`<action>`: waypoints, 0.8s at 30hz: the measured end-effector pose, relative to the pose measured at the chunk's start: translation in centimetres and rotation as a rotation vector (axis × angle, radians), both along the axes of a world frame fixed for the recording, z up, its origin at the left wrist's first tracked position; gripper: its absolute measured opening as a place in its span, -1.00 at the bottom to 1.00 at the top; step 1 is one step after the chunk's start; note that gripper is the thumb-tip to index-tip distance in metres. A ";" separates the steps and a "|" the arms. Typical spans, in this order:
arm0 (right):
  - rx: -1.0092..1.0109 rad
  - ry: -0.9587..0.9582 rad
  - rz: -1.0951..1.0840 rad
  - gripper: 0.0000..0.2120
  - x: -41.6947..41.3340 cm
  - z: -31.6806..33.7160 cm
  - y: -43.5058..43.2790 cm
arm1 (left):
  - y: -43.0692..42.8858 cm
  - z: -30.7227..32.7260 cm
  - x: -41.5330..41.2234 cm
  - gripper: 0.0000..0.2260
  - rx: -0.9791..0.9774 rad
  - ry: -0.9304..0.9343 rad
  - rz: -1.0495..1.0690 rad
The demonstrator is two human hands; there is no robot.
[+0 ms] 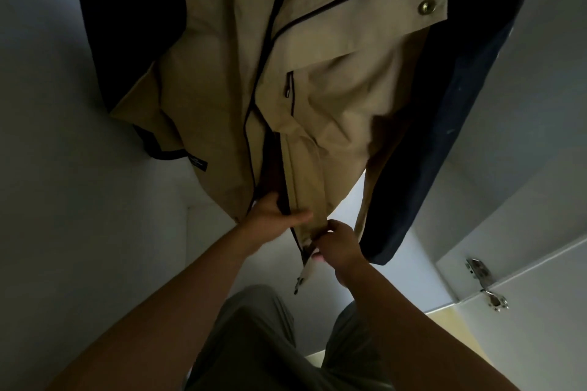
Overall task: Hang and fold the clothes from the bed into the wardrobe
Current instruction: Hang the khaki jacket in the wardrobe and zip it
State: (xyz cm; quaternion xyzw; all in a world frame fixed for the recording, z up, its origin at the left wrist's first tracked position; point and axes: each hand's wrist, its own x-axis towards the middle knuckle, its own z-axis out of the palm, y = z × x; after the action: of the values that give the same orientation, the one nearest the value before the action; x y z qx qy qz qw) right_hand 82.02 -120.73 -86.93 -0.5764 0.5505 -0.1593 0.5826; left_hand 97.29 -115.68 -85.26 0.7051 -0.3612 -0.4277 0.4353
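White wardrobe interior [63, 168], door hinge [476, 267], tan jkt [333, 98] hanging

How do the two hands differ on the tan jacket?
Left hand sits higher, thumb laid across the front edge of the tan jacket; right hand sits lower, fingertips pinching the hem near the zipper end. Left fingers are hidden behind fabric; right fingers show, curled. Both hold the jacket.

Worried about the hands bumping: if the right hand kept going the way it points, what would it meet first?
First the beige jacket's front flap, which the right hand pinches; just past it the left hand, though depth is unclear.
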 end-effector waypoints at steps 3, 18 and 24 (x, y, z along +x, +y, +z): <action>-0.096 -0.032 0.069 -0.68 0.7 0.3 0.3 | 1.4 -2.6 -0.1 -0.67 0.112 -0.110 -0.030; 0.109 0.215 0.086 -0.88 2.7 -0.6 0.3 | 1.0 -1.9 -0.5 -0.61 -0.020 -0.309 0.033; 0.105 0.263 0.153 -0.99 2.0 -1.6 0.5 | 0.8 -2.3 0.2 -0.64 -0.032 -0.117 0.163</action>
State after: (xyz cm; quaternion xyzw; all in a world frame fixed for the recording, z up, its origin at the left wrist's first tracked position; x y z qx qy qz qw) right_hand 84.05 -120.18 -88.48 -0.6013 0.5842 -0.0089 0.5451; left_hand 97.46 -114.89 -87.54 0.7487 -0.3346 -0.3431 0.4580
